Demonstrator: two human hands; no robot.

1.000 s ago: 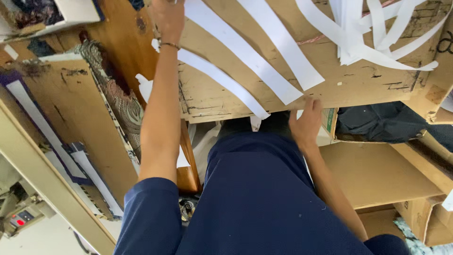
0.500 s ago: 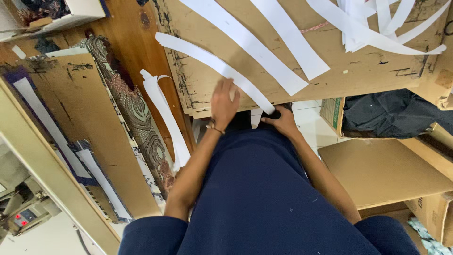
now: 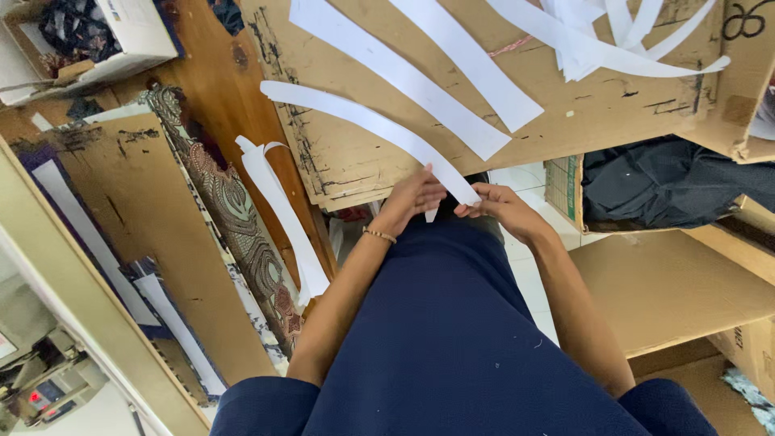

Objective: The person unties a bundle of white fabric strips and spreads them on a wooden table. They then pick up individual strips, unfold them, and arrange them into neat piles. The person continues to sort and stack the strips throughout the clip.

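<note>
A long white paper strip [image 3: 363,121] lies curved across a stack of flat cardboard sheets [image 3: 581,121], its near end hanging over the stack's front edge. My left hand [image 3: 412,198] and my right hand [image 3: 496,206] meet at that near end, above my lap in dark blue cloth. The fingers of both hands pinch the strip's end. A thin bracelet sits on my left wrist. Two more white strips [image 3: 476,69] lie side by side on the cardboard further back.
A tangle of white strips [image 3: 613,36] lies at the far right of the cardboard. Another strip [image 3: 282,218] hangs over patterned fabric on the left. A box with dark cloth [image 3: 670,182] stands at the right, cardboard pieces [image 3: 678,287] below it.
My left hand came back from far up on the cardboard to its front edge. Both hands have closed together on the near end of the curved strip.
</note>
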